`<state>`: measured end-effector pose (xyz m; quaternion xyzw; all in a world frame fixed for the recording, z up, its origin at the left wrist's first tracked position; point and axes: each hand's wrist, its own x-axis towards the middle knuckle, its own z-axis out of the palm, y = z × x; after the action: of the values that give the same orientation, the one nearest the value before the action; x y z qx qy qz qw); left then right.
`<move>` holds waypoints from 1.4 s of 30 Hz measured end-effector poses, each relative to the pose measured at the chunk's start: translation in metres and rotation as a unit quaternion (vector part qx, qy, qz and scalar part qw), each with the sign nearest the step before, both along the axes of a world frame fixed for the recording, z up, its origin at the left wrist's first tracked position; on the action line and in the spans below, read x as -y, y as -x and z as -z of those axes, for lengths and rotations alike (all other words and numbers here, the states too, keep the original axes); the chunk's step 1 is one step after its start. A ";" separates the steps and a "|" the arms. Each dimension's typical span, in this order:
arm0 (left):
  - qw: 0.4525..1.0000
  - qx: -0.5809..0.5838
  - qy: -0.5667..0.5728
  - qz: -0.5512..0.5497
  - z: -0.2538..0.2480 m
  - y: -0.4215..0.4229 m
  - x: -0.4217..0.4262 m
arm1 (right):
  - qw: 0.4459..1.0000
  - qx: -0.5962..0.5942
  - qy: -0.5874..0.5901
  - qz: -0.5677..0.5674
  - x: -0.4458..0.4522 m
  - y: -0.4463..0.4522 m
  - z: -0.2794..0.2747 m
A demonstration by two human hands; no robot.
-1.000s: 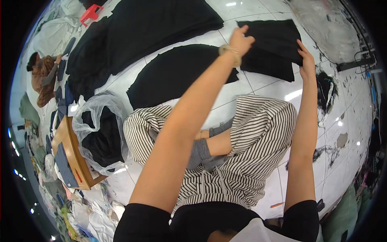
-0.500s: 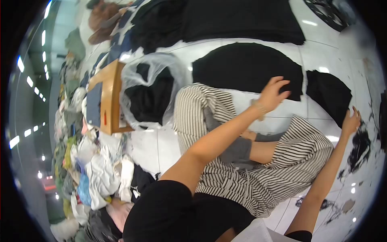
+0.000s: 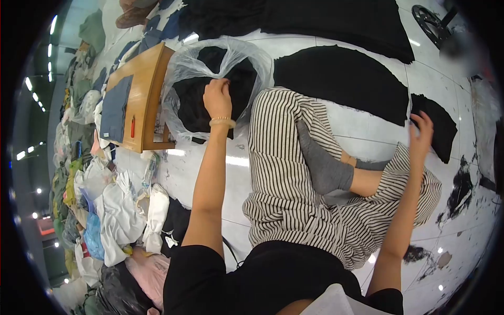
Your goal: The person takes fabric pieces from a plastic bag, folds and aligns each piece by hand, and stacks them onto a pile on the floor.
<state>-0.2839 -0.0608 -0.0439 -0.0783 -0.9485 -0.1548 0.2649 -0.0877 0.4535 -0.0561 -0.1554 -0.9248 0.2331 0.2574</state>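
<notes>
My left hand [image 3: 217, 98], with a beaded bracelet at the wrist, is over the opening of a clear plastic bag [image 3: 176, 60]. Its fingers are curled together at the black fabric [image 3: 197, 102] bunched inside; the fingertips are partly hidden. At the far right, a small black cloth piece [image 3: 440, 126] lies on the floor. My right hand [image 3: 421, 132] is at its left edge with fingers apart. Between the hands, a large curved black cloth piece [image 3: 341, 79] lies flat, beyond my crossed legs in striped trousers [image 3: 283, 147].
A wooden stool [image 3: 149, 94] stands left of the bag, with folded blue-grey cloth [image 3: 116, 110] and a red-handled tool [image 3: 133, 126] on it. Larger black fabric [image 3: 336, 21] spreads across the back. Heaped garments and bags [image 3: 118, 215] fill the left side. A black wheel-like base [image 3: 431, 26] stands back right.
My left hand has moved left from the curved black piece to the bag. My right hand has shifted from the small piece's lower right corner to its left edge. The view has turned slightly.
</notes>
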 end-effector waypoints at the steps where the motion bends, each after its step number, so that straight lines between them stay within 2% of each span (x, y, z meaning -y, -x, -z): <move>1: 0.996 -0.017 -0.086 -0.006 0.001 0.005 -0.003 | 0.998 -0.002 -0.033 -0.051 0.028 0.003 -0.003; 2: 0.985 -0.036 -0.171 -0.015 -0.001 0.006 -0.006 | 0.997 0.005 0.039 -0.074 0.063 0.002 -0.010; 3: 0.984 -0.035 -0.175 -0.016 -0.009 -0.002 -0.010 | 0.989 0.010 0.110 -0.096 0.096 0.000 -0.016; 5: 0.932 0.099 -0.347 0.015 -0.041 -0.034 -0.021 | 0.972 0.049 0.180 -0.143 0.143 -0.006 -0.021; 7: 0.878 0.159 -0.435 0.122 -0.082 -0.089 -0.053 | 0.924 0.107 0.309 -0.199 0.180 -0.013 -0.034; 10: 0.808 0.246 -0.487 0.220 -0.118 -0.142 -0.083 | 0.878 0.068 0.365 -0.302 0.222 -0.013 -0.058; 12: 0.762 0.288 -0.540 0.214 -0.127 -0.154 -0.089 | 0.845 0.031 0.414 -0.337 0.232 -0.008 -0.045; 13: 0.767 0.298 -0.534 0.195 -0.124 -0.155 -0.087 | 0.845 0.038 0.414 -0.335 0.228 -0.012 -0.044; 14: 0.772 0.306 -0.529 0.176 -0.118 -0.151 -0.082 | 0.763 0.122 0.556 -0.305 0.221 -0.017 -0.044; 15: 0.763 0.313 -0.538 0.175 -0.106 -0.147 -0.072 | 0.654 0.202 0.680 -0.262 0.214 -0.021 -0.044; 17: 0.803 0.327 -0.485 0.118 -0.073 -0.139 -0.047 | 0.649 0.189 0.695 -0.244 0.206 -0.018 -0.040; 18: 0.811 0.350 -0.461 0.081 -0.056 -0.140 -0.035 | 0.644 0.174 0.709 -0.228 0.204 -0.018 -0.038; 19: 0.815 0.383 -0.434 0.019 -0.047 -0.143 -0.030 | 0.663 0.219 0.696 -0.168 0.203 -0.019 -0.040; 20: 0.814 0.413 -0.405 -0.042 -0.036 -0.145 -0.026 | 0.662 0.219 0.697 -0.167 0.199 -0.019 -0.032; 21: 0.856 0.381 -0.346 -0.050 -0.018 -0.150 -0.017 | 0.700 0.251 0.646 -0.169 0.194 -0.021 -0.017; 22: 0.855 0.385 -0.344 -0.049 -0.012 -0.154 -0.013 | 0.735 0.283 0.593 -0.168 0.193 -0.023 -0.009; 24: 0.896 0.310 -0.317 -0.032 0.000 -0.164 -0.006 | 0.752 0.285 0.573 -0.157 0.192 -0.029 0.006; 26: 0.898 0.287 -0.333 -0.034 -0.006 -0.173 -0.012 | 0.769 0.287 0.551 -0.152 0.193 -0.029 0.012; 28: 0.920 0.241 -0.308 -0.001 -0.017 -0.187 -0.020 | 0.826 0.195 0.508 -0.148 0.197 -0.026 0.017; 29: 0.918 0.246 -0.310 -0.007 -0.030 -0.196 -0.029 | 0.826 0.196 0.508 -0.147 0.201 -0.020 0.005; 31: 0.916 0.255 -0.308 0.028 -0.051 -0.212 -0.049 | 0.903 0.167 0.369 -0.142 0.207 -0.009 -0.018; 32: 0.913 0.263 -0.305 0.064 -0.054 -0.217 -0.057 | 0.904 0.168 0.368 -0.140 0.206 -0.005 -0.014; 34: 0.938 0.191 -0.217 0.193 -0.048 -0.216 -0.072 | 0.881 0.212 0.386 -0.172 0.202 0.004 0.000; 36: 0.935 0.155 -0.188 0.256 -0.049 -0.205 -0.103 | 0.878 0.188 0.404 -0.176 0.201 0.004 0.022; 38: 0.932 0.186 -0.140 0.277 -0.050 -0.191 -0.133 | 0.873 0.166 0.420 -0.182 0.200 0.001 0.026; 39: 0.942 0.158 -0.072 0.287 -0.045 -0.181 -0.142 | 0.851 0.172 0.464 -0.175 0.199 -0.003 0.023; 40: 0.942 0.159 -0.075 0.287 -0.042 -0.171 -0.146 | 0.827 0.177 0.507 -0.167 0.198 -0.007 0.020; 41: 0.931 0.207 -0.026 0.299 -0.038 -0.161 -0.148 | 0.828 0.178 0.505 -0.166 0.196 -0.011 0.013; 42: 0.916 0.254 0.024 0.311 -0.035 -0.151 -0.149 | 0.769 0.216 0.573 -0.182 0.192 -0.015 0.004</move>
<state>-0.1332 0.0883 -0.0084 -0.3339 -0.9151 -0.2208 -0.0484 -0.0723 0.2620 -0.0605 -0.1495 -0.6614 0.7227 -0.1337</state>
